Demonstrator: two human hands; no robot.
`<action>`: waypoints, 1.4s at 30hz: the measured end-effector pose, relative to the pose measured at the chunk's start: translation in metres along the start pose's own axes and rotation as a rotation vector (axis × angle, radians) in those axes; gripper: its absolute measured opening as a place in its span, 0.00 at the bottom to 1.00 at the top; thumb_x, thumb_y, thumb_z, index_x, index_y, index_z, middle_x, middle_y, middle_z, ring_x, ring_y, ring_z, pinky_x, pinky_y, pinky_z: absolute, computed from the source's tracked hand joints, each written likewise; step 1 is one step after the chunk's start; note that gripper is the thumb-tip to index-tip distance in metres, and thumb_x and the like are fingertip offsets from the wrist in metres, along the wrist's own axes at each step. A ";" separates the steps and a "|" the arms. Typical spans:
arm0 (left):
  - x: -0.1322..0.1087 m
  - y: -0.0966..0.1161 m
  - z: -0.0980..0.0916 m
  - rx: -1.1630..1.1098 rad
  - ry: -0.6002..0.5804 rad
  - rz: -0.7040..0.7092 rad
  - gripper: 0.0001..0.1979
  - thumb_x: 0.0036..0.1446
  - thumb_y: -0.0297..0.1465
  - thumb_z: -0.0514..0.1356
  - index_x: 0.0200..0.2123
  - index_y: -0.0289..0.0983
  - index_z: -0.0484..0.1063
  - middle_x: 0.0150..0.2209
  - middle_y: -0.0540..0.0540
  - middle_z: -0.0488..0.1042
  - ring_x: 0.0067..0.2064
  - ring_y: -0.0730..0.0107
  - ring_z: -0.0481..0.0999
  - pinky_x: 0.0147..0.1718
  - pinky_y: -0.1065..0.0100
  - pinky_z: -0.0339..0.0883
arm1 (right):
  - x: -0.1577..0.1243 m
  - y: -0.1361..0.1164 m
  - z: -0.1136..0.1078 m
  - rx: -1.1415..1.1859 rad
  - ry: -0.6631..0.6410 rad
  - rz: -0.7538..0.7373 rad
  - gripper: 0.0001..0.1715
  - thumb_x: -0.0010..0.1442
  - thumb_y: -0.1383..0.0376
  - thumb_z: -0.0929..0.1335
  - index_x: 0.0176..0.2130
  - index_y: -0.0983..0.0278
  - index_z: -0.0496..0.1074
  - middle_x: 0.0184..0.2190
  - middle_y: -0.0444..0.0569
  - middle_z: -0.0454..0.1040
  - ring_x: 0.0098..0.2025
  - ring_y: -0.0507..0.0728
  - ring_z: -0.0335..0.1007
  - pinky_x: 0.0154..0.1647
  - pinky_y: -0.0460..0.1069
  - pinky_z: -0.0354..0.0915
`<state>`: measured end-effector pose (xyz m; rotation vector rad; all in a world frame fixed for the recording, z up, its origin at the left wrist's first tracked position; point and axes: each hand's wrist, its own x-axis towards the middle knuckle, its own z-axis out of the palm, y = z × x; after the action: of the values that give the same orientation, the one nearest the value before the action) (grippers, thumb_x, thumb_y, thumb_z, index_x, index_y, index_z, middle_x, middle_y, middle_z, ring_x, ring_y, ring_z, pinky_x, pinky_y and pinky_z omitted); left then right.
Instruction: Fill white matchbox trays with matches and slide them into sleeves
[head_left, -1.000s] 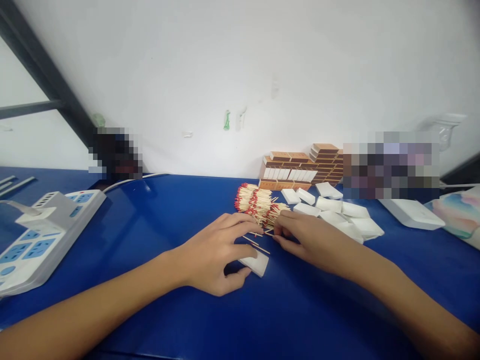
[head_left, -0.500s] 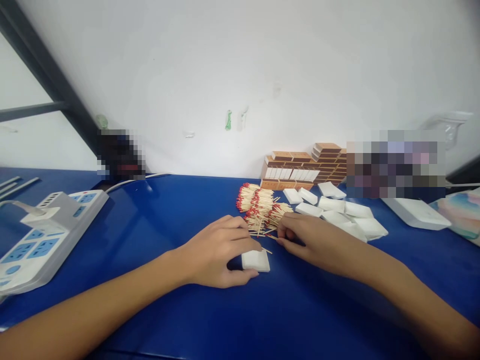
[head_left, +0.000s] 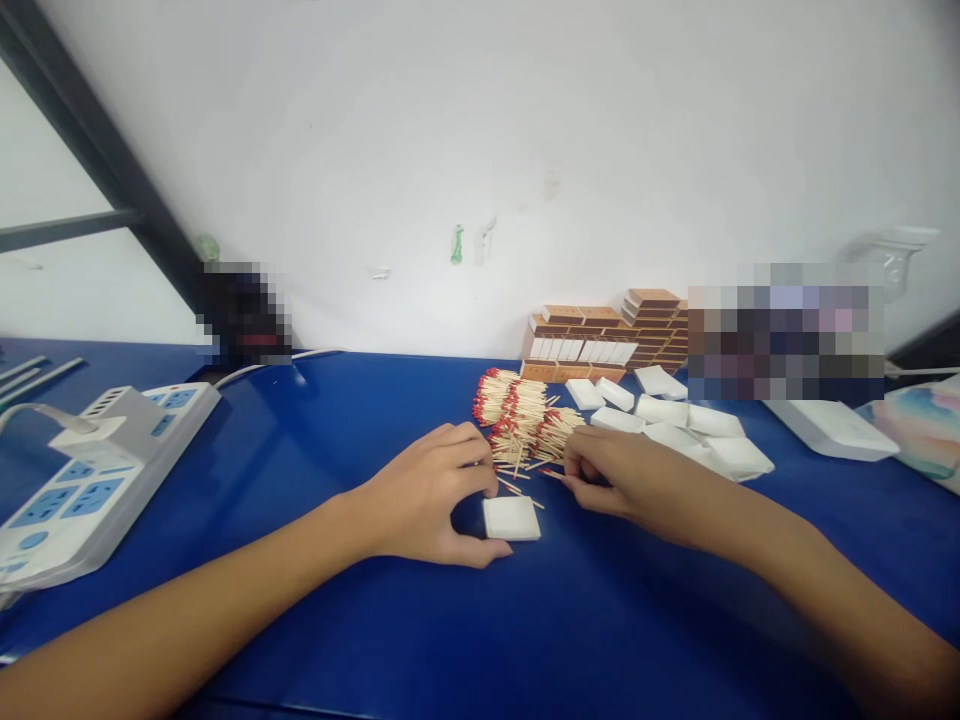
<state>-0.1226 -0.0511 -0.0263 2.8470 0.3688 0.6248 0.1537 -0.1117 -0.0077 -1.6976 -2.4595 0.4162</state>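
Note:
A small white matchbox tray (head_left: 512, 519) lies flat on the blue table. My left hand (head_left: 431, 497) curves around its left side, fingers and thumb apart, the thumb along the near edge; whether the thumb touches it I cannot tell. Beyond the tray is a heap of red-tipped matches (head_left: 517, 408), with a few loose ones at its near side. My right hand (head_left: 630, 475) is closed in a pinch at the heap's near right edge, and a match (head_left: 553, 475) sticks out to the left from the fingertips. Its other fingers are curled in.
Several white matchbox trays (head_left: 660, 412) lie right of the heap, behind my right hand. Brown matchboxes (head_left: 577, 322) are stacked against the wall. A white power strip (head_left: 112, 480) stands at the left, and a larger white box (head_left: 832, 428) at the right.
My left index finger has drawn back from over the tray, leaving its top uncovered. My right hand has shifted slightly right, still pinching at the heap's edge.

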 end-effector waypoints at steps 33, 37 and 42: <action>0.001 0.001 0.003 0.054 0.113 0.047 0.19 0.62 0.46 0.65 0.40 0.34 0.77 0.38 0.41 0.76 0.43 0.59 0.73 0.45 0.58 0.70 | -0.001 -0.038 0.014 0.140 0.013 -0.163 0.13 0.71 0.64 0.67 0.32 0.61 0.66 0.33 0.46 0.74 0.33 0.55 0.67 0.32 0.49 0.56; 0.002 0.001 0.004 0.051 0.123 0.055 0.20 0.63 0.47 0.65 0.40 0.34 0.77 0.38 0.40 0.76 0.43 0.59 0.74 0.46 0.58 0.70 | -0.001 -0.040 0.016 0.186 0.034 -0.153 0.12 0.71 0.62 0.67 0.33 0.61 0.69 0.31 0.45 0.74 0.31 0.54 0.66 0.31 0.49 0.56; 0.001 0.001 0.002 0.047 0.118 0.051 0.19 0.62 0.46 0.65 0.40 0.34 0.77 0.38 0.41 0.76 0.43 0.59 0.74 0.45 0.59 0.69 | 0.002 -0.037 0.012 0.179 0.077 -0.147 0.12 0.71 0.63 0.67 0.33 0.61 0.70 0.29 0.44 0.72 0.29 0.53 0.65 0.31 0.49 0.57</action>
<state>-0.1204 -0.0516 -0.0271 2.8795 0.3347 0.8067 0.1165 -0.1244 -0.0082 -1.4260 -2.3920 0.5254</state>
